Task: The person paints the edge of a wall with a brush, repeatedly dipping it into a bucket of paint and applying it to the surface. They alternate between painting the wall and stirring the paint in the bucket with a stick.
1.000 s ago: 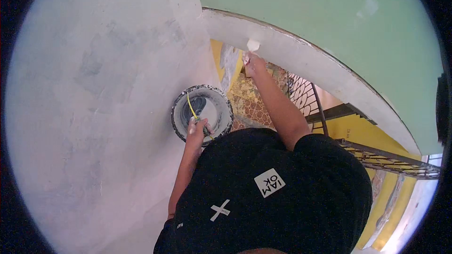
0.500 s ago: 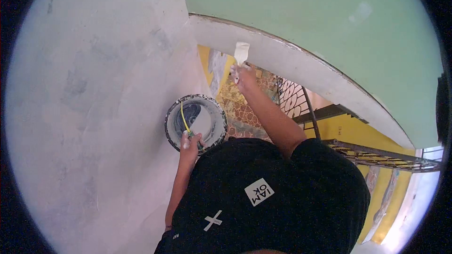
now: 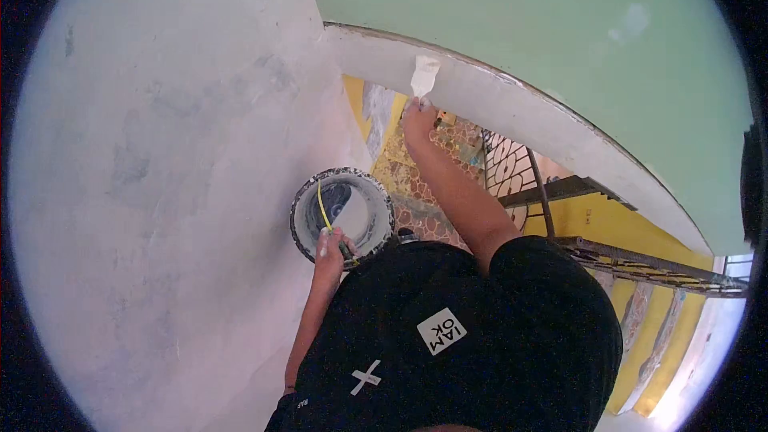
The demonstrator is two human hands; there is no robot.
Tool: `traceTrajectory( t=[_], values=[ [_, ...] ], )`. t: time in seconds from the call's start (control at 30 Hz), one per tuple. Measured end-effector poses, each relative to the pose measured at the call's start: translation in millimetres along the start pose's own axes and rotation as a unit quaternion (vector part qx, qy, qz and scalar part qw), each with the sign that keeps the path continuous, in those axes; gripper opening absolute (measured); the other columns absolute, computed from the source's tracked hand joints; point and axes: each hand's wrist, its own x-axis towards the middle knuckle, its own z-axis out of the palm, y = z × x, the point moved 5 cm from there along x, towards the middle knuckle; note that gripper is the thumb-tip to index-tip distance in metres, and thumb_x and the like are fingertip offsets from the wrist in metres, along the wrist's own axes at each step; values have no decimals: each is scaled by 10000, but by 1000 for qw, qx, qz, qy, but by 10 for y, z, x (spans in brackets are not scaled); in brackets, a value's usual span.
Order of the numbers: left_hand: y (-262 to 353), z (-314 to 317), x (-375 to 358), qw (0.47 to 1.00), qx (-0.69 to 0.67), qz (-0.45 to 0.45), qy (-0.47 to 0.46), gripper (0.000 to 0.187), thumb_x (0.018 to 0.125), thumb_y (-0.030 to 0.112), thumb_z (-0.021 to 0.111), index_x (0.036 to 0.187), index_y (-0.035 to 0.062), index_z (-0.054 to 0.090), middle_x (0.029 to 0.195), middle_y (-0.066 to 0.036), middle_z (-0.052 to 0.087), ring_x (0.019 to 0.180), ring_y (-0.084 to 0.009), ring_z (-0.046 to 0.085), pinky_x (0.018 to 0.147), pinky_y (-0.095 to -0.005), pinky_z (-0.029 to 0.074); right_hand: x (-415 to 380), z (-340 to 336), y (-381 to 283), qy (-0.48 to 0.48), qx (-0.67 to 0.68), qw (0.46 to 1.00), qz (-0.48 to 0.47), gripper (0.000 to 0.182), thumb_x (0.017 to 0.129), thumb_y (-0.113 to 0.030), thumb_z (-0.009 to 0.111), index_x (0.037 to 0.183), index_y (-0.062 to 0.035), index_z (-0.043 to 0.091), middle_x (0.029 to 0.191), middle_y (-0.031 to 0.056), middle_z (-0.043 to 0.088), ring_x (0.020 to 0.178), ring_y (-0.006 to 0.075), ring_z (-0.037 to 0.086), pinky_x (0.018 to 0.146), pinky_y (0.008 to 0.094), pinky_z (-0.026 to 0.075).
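My left hand (image 3: pixel 332 246) is closed on the yellow handle (image 3: pixel 324 204) of a round bucket (image 3: pixel 302 232) with a paint-spattered rim. Pale material lies inside the bucket, beside a darker patch. Higher up, my right hand (image 3: pixel 419 118) grips a putty knife (image 3: pixel 425 76) whose blade is coated with white material. The blade lies over the whitish band (image 3: pixel 472 96) below the green surface, and seems to touch it. White smears show on the fingers of both hands.
A grey-white wall (image 3: pixel 160 232) fills the left side. Above the band spreads a green surface (image 3: pixel 520 8). Metal railings (image 3: pixel 640 264) stand at the right, near yellow surfaces (image 3: pixel 588 220). Patterned flooring (image 3: pixel 428 220) shows far below, between my arms.
The putty knife and my right hand have moved slightly up and to the right along the band. The bucket and my left hand appear a little lower and further right.
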Motion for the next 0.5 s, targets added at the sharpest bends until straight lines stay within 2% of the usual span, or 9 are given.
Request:
traceTrajectory(
  t=[0.17,0.23,0.27,0.33,0.37,0.43,0.47,0.5],
  values=[
    [70,-51,-96,999,37,1,31,266,1033,305,412,949,56,453,715,-66,544,644,-176,584,638,-322,522,65,229,1327,81,42,992,90,195,978,-219,519,924,-33,543,690,25,549,509,128,504,458,295,403],
    [50,-87,-79,998,49,0,29,276,1031,309,412,940,53,456,716,-67,547,646,-178,585,646,-323,524,-20,216,1549,205,-54,975,70,193,940,-223,558,942,-30,543,712,42,563,550,155,541,460,327,414],
    [54,-101,-71,998,59,0,27,285,1030,313,413,931,50,460,716,-68,551,648,-179,586,653,-324,526,-43,196,1597,205,-53,975,70,193,940,-223,558,942,-30,543,712,42,563,550,155,541,460,327,414],
    [114,-89,-84,998,64,2,30,283,1024,311,429,928,47,463,715,-68,551,649,-181,586,657,-325,526,-78,211,1791,90,-51,981,167,200,896,-204,588,962,-21,542,765,71,584,620,187,578,472,363,440],
    [129,-89,-89,997,69,1,32,281,1018,309,445,925,45,467,713,-69,551,650,-182,586,661,-327,526,-24,170,1962,88,-50,981,168,200,896,-204,588,962,-21,542,765,71,584,620,187,578,472,363,440],
    [61,-147,-40,997,64,-1,37,267,1010,299,461,931,44,470,709,-68,549,645,-181,584,660,-328,524,116,199,2201,-27,-216,972,86,201,873,-162,579,993,-4,548,804,99,595,658,203,595,480,373,452],
    [38,-157,-16,997,58,-4,41,255,1002,289,477,938,43,474,704,-66,546,641,-180,583,659,-329,522,34,-93,1755,-27,-215,972,87,201,873,-162,579,993,-4,548,804,99,595,658,203,595,480,373,452],
    [42,-145,-5,997,59,-4,41,255,1002,289,477,938,43,474,704,-66,546,641,-180,583,659,-329,522,-90,-172,1310,38,-105,971,211,219,871,-155,572,1016,8,552,807,107,595,638,207,593,477,372,455]
  ],
)
